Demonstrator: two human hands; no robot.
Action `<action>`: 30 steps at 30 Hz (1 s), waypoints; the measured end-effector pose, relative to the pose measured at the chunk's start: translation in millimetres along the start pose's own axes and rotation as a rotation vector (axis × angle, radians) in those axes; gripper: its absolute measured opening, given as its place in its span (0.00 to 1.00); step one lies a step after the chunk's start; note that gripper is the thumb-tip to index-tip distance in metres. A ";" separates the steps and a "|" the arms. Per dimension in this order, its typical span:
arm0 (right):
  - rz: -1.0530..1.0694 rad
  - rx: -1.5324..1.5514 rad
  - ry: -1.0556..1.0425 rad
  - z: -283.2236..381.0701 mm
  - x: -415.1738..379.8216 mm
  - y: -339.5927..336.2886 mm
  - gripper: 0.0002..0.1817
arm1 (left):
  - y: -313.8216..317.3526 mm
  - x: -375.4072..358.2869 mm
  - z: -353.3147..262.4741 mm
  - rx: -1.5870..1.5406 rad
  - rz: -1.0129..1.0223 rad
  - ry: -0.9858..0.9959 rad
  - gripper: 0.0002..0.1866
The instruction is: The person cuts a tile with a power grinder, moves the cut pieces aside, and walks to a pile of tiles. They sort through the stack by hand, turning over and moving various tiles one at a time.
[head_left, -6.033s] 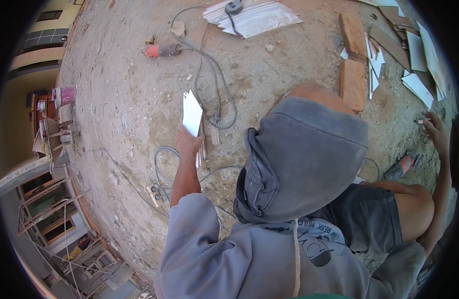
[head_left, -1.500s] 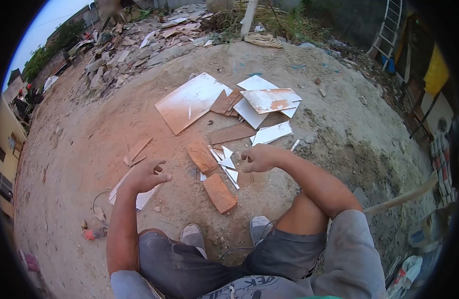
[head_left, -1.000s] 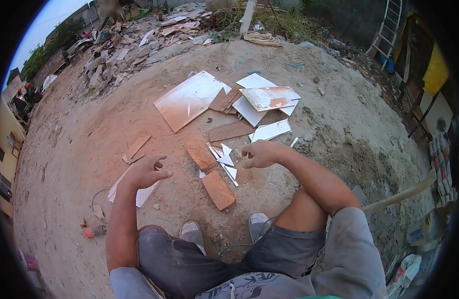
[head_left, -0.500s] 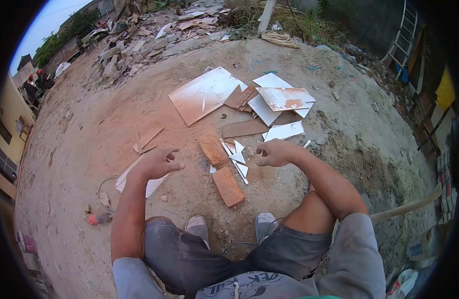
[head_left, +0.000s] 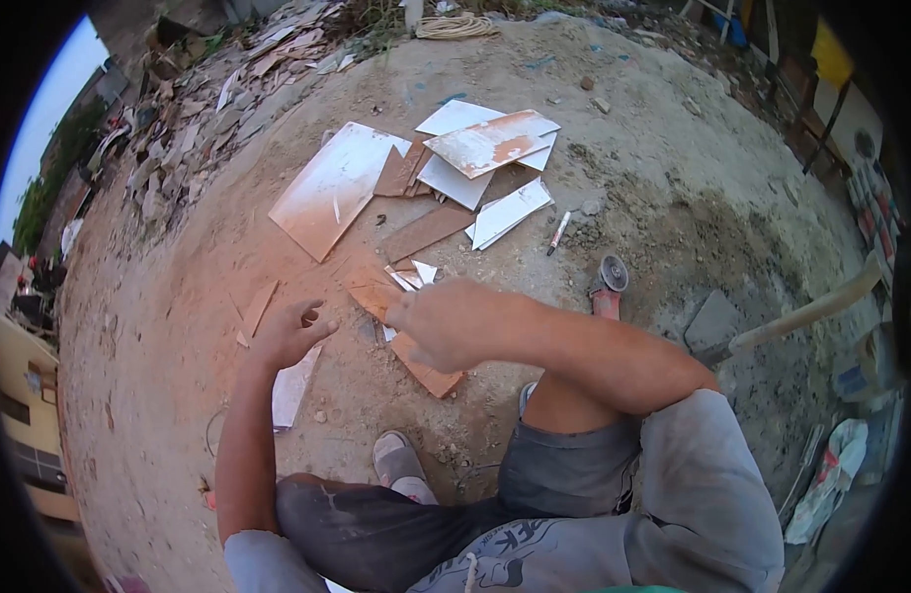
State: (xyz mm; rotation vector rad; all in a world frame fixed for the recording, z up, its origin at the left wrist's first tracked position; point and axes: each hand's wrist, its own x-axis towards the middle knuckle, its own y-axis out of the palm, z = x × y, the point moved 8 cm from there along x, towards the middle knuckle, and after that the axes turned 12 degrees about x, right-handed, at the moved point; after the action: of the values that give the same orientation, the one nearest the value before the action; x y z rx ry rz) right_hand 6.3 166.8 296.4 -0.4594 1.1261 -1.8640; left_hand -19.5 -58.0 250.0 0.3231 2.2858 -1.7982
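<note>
My left hand (head_left: 289, 338) hovers above the dusty ground on the left, its thumb and fingers apart and nothing between them. Below it lies a white tile strip (head_left: 293, 387), with thin brown strips (head_left: 260, 308) just beyond. My right hand (head_left: 444, 321) reaches across in front of me, over two orange bricks, and its fingers are mostly hidden behind its back. One brick (head_left: 371, 287) shows past the fingertips; the other brick (head_left: 424, 372) shows below the palm. Small white tile offcuts (head_left: 425, 271) lie beside the far brick.
Farther out lie a large dusty tile (head_left: 329, 193), a stack of tile pieces (head_left: 490, 141) and a brown tile strip (head_left: 426, 233). A marker (head_left: 559, 233) and an angle grinder (head_left: 611, 282) are on the right. A wooden handle (head_left: 811, 304) slants in beside a grey blade (head_left: 712, 322).
My right hand has swung left across the bricks, while the left has shifted slightly. The view has turned right, bringing the angle grinder on that side into sight.
</note>
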 end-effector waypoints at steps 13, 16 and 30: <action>-0.191 0.176 -0.174 -21.2 -74.5 7.5 0.18 | 71.6 233.0 -62.5 -0.447 -0.075 0.121 0.40; -0.193 0.168 -0.137 -43.2 -85.2 -9.7 0.20 | 101.9 305.1 -87.0 -0.609 -0.033 0.020 0.40; -0.160 0.515 0.685 -123.9 -138.0 -32.0 0.26 | 186.6 495.7 -171.4 -1.495 0.076 -0.089 0.21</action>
State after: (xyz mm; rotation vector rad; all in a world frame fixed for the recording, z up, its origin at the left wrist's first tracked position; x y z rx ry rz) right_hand -19.2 352.1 276.1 0.4287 0.9765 -2.4377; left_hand -441.2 170.9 -32.4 0.0264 2.7182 0.2228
